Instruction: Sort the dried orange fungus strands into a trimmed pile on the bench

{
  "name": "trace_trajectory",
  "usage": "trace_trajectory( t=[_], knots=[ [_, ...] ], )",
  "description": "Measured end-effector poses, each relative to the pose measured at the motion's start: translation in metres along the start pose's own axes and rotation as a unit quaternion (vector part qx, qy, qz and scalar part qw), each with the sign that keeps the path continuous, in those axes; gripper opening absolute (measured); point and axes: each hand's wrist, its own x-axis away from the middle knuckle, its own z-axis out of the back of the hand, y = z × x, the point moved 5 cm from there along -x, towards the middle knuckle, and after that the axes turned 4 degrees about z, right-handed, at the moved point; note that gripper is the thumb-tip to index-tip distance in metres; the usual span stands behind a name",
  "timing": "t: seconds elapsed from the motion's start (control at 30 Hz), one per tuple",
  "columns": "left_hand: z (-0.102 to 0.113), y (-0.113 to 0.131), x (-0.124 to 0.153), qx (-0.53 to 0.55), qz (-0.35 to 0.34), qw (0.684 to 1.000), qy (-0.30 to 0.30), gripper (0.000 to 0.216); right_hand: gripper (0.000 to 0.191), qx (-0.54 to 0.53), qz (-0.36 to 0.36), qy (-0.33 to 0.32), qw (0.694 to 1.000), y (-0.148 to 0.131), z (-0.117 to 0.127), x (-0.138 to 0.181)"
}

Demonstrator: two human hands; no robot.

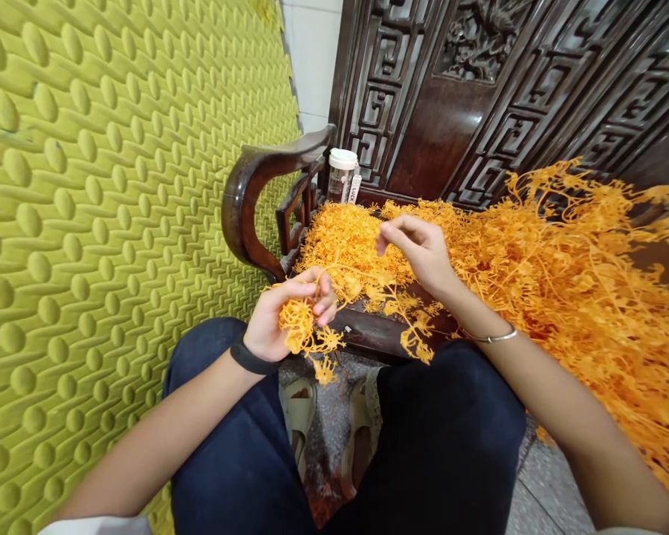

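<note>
My left hand (pixel 270 319) is curled around a bunch of orange plastic sprigs (pixel 298 323), with tips dangling below the palm. A thin branching stem (pixel 393 303) runs from near its fingers to the right and droops over the bench edge. My right hand (pixel 427 253) hovers in front of the orange pile, thumb and fingertips pressed together. Whatever may be in that pinch is too small or hidden to tell. Beneath and behind the hands, a mound of small orange plastic pieces (pixel 340 227) covers the seat of a dark wooden bench (pixel 368 331).
A large heap of long orange sprigs (pixel 585 297) spreads along the right side. A clear jar with a white lid (pixel 343 174) stands at the back corner by the curved armrest (pixel 237 200). Yellow textured padding (pixel 117 178) fills the left; carved panels (pixel 440 126) rise behind.
</note>
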Motion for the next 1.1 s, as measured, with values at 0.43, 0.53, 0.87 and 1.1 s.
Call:
trace_trajectory(
  t=[0.43,0.53,0.87,1.1],
  knots=[
    [0.002,-0.001,0.001,0.006,0.009,1.0,0.015,0.011,0.028,0.357,0.273,-0.155,0.879,-0.057,-0.046,0.036],
    [0.002,0.0,0.002,-0.009,0.014,1.0,0.015,0.013,0.025,0.355,0.272,-0.161,0.88,-0.051,-0.048,0.034],
    [0.019,-0.004,0.004,-0.205,0.014,0.96,0.19,0.034,0.012,0.095,0.085,-0.176,0.976,-0.038,-0.046,0.027],
    [0.011,0.003,0.008,-0.294,-0.058,0.942,0.153,0.038,0.017,0.03,0.07,-0.174,0.982,-0.037,-0.05,0.03]
  ],
)
